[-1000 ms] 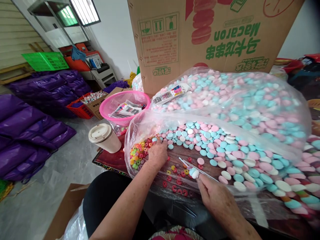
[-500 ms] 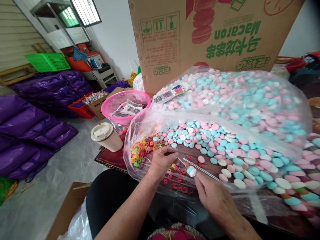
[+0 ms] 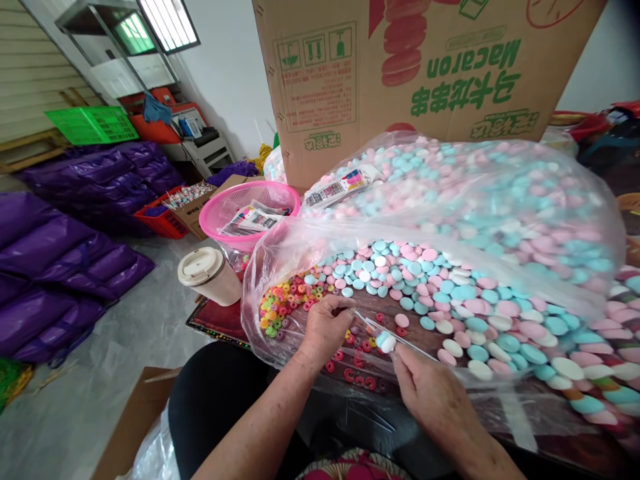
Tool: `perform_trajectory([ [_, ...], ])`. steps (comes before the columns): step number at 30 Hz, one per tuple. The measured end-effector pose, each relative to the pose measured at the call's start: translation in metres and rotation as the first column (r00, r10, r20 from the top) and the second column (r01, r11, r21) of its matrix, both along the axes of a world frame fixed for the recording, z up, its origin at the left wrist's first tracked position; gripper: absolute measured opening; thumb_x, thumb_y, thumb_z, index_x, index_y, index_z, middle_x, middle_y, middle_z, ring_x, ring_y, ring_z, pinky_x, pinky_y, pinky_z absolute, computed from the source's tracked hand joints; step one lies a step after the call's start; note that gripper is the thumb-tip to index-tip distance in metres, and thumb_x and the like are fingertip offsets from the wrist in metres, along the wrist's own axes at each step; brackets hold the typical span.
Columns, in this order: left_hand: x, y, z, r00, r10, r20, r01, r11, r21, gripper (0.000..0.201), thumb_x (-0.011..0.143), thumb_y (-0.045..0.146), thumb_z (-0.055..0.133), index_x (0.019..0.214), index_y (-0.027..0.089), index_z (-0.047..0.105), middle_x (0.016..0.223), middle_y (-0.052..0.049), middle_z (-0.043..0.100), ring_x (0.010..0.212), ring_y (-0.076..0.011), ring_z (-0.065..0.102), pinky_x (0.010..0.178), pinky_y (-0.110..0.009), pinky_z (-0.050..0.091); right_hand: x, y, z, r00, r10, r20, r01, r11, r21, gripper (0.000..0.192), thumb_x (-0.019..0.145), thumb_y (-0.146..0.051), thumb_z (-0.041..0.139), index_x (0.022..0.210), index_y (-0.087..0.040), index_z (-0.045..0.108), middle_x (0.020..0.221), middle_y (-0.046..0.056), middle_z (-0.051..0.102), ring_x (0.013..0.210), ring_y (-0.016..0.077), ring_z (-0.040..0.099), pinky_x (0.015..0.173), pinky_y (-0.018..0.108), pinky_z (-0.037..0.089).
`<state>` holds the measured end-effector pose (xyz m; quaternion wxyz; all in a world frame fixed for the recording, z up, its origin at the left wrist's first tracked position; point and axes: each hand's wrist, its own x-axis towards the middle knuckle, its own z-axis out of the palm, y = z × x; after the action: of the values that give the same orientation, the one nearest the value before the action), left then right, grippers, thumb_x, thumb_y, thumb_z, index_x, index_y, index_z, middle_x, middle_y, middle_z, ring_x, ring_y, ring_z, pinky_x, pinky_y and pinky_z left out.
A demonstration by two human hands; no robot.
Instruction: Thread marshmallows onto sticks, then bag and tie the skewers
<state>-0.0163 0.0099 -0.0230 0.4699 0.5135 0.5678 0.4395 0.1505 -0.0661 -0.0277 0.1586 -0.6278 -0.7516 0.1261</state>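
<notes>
Step in hand appears to be threading sweets onto a stick. The right hand (image 3: pixel 430 393) pinches a thin clear stick (image 3: pixel 400 337) carrying a blue and a white candy disc (image 3: pixel 385 342) near its lower end. The left hand (image 3: pixel 325 327) is closed at the stick's far tip, fingers pinched on what looks like a small ring candy, though the view is too small to confirm. Loose red rings (image 3: pixel 357 381) lie on the plastic sheet (image 3: pixel 280 253) over the surface. Next move calls for aligning hole to tip.
</notes>
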Motion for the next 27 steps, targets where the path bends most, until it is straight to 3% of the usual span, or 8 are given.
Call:
perform_trajectory([
  [10, 0.007, 0.001, -0.002, 1.0, -0.005, 0.013, 0.004, 1.0, 0.03, 0.015, 0.067, 0.015, 0.057, 0.077, 0.015, 0.069, 0.072, -0.002, 0.064, 0.062, -0.0123, 0.059, 0.06, -0.023, 0.049, -0.004, 0.004, -0.007, 0.999, -0.04, 0.012, 0.04, 0.999, 0.023, 0.031, 0.09, -0.024, 0.03, 0.071, -0.021, 0.055, 0.06, 0.002, 0.063, 0.055, 0.0177, 0.06, 0.05, 0.027, 0.029],
  [15, 0.013, 0.002, 0.001, 0.977, 0.033, 0.209, -0.01, 0.994, -0.107, 0.013, 0.064, 0.017, 0.059, 0.076, 0.014, 0.065, 0.053, 0.002, 0.06, 0.049, -0.0113, 0.056, 0.051, -0.023, 0.046, -0.004, 0.005, -0.008, 0.999, -0.035, -0.006, 0.036, 0.998, 0.046, 0.031, 0.089, -0.024, 0.03, 0.072, -0.021, 0.056, 0.062, 0.003, 0.065, 0.058, 0.0187, 0.061, 0.052, 0.027, 0.031],
  [19, 0.015, 0.0, 0.01, 0.917, 0.024, 0.397, 0.082, 0.966, -0.247, 0.016, 0.06, 0.023, 0.067, 0.072, 0.012, 0.064, 0.053, 0.0, 0.063, 0.05, -0.0135, 0.06, 0.054, -0.027, 0.051, -0.005, 0.007, -0.008, 0.999, -0.02, -0.026, 0.021, 0.999, 0.044, 0.032, 0.089, -0.023, 0.029, 0.072, -0.02, 0.056, 0.062, 0.003, 0.064, 0.056, 0.0172, 0.061, 0.051, 0.027, 0.031],
  [24, 0.012, -0.001, 0.016, 0.84, 0.094, 0.535, 0.067, 0.96, -0.273, 0.025, 0.053, 0.024, 0.076, 0.071, 0.011, 0.066, 0.062, -0.001, 0.065, 0.055, -0.0126, 0.062, 0.06, -0.028, 0.053, 0.001, 0.007, -0.004, 0.999, -0.035, -0.032, 0.037, 0.998, 0.059, 0.032, 0.091, -0.026, 0.031, 0.07, -0.02, 0.056, 0.057, 0.001, 0.061, 0.055, 0.0165, 0.06, 0.051, 0.026, 0.031],
  [27, 0.012, -0.002, 0.016, 0.843, 0.102, 0.529, 0.041, 0.967, -0.253, 0.022, 0.054, 0.022, 0.076, 0.071, 0.011, 0.067, 0.065, 0.0, 0.064, 0.055, -0.011, 0.06, 0.059, -0.027, 0.052, 0.003, 0.005, -0.003, 1.0, -0.007, -0.002, 0.007, 0.999, 0.049, 0.029, 0.09, -0.025, 0.034, 0.07, -0.021, 0.055, 0.059, 0.001, 0.062, 0.055, 0.0166, 0.06, 0.05, 0.026, 0.03],
])
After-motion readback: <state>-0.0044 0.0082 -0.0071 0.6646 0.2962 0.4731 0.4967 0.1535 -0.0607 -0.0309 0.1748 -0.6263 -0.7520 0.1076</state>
